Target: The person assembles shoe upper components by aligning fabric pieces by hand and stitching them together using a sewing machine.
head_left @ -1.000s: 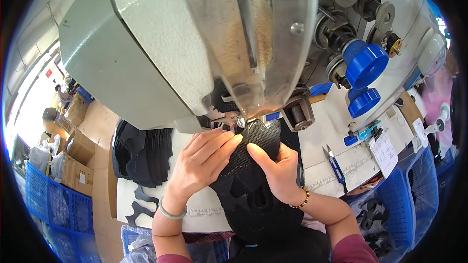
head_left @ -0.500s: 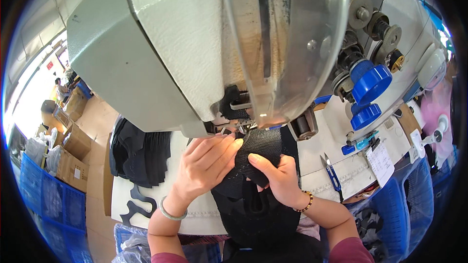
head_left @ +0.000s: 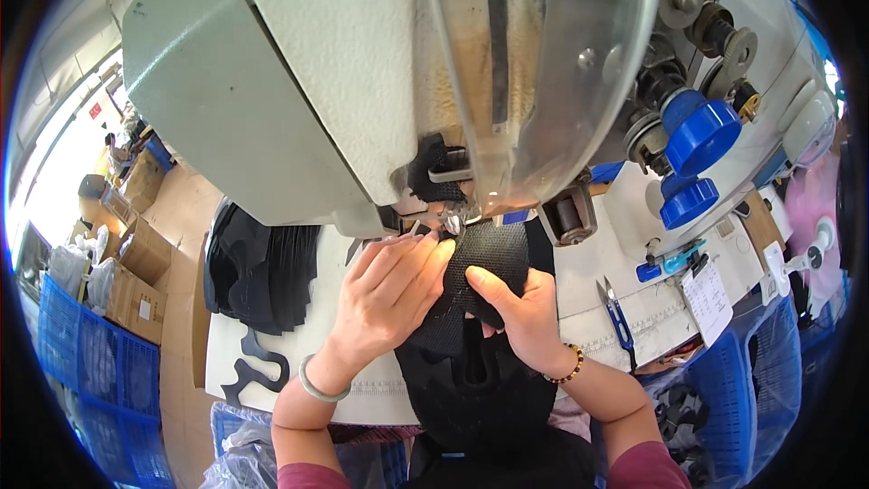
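A black mesh fabric piece (head_left: 493, 258) lies under the needle area of a large grey sewing machine (head_left: 299, 91). My left hand (head_left: 389, 294) presses flat on the fabric's left side, fingertips close to the presser foot (head_left: 450, 217). On the fabric's right side, my right hand (head_left: 520, 312) pinches its edge between thumb and fingers. More of the black fabric (head_left: 471, 380) hangs down toward me between my forearms.
A stack of black cut pieces (head_left: 258, 263) lies at the left of the white table (head_left: 317, 308), with a curved black piece (head_left: 253, 362) near its front edge. Blue-handled snips (head_left: 615, 312) lie at the right. Blue crates (head_left: 90, 362) and cardboard boxes (head_left: 136, 281) stand on the floor.
The view has come closer to the machine. Both hands stay on the black fabric at the needle, shifted slightly.
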`<state>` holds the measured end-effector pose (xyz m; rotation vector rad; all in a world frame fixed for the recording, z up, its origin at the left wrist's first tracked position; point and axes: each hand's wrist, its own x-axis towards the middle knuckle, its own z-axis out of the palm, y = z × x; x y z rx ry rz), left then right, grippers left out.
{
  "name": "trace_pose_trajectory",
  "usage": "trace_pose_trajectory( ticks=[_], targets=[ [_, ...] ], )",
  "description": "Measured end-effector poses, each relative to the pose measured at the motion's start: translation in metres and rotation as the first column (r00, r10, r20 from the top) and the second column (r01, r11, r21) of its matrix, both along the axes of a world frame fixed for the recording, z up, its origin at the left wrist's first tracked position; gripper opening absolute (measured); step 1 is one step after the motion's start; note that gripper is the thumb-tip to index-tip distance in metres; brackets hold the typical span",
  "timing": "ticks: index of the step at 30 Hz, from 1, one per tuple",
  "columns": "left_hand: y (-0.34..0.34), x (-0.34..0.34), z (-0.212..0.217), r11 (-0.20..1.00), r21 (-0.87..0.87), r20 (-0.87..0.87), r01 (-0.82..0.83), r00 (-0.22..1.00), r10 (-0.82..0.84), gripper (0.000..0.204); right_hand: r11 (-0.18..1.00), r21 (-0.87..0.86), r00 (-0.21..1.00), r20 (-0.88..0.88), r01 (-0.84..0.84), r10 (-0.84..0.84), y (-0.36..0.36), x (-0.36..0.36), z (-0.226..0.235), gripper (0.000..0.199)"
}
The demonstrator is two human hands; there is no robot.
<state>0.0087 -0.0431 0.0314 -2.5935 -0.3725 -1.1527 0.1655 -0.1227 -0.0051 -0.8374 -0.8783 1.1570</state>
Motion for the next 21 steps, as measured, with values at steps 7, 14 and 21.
trace_pose_trajectory(
  ticks=[7, 14, 21],
  targets=[
    [-0.003, 0.001, -0.005, 0.996, 0.073, -0.019, -0.051, 0.998, 0.052, 0.033, 0.995, -0.092, 0.992, 0.121, 0.042, -0.031, -0.001, 0.008, 0.012, 0.021],
    [-0.015, 0.013, -0.009, 0.975, 0.180, -0.039, -0.132, 0.989, 0.141, 0.032, 0.991, -0.050, 0.990, 0.071, 0.123, -0.120, 0.004, 0.013, 0.009, 0.019],
    [-0.024, 0.016, -0.008, 0.911, 0.349, -0.171, -0.220, 0.941, 0.292, 0.035, 0.988, -0.057, 0.983, 0.124, 0.146, -0.138, 0.011, 0.028, 0.016, 0.019]
  ],
)
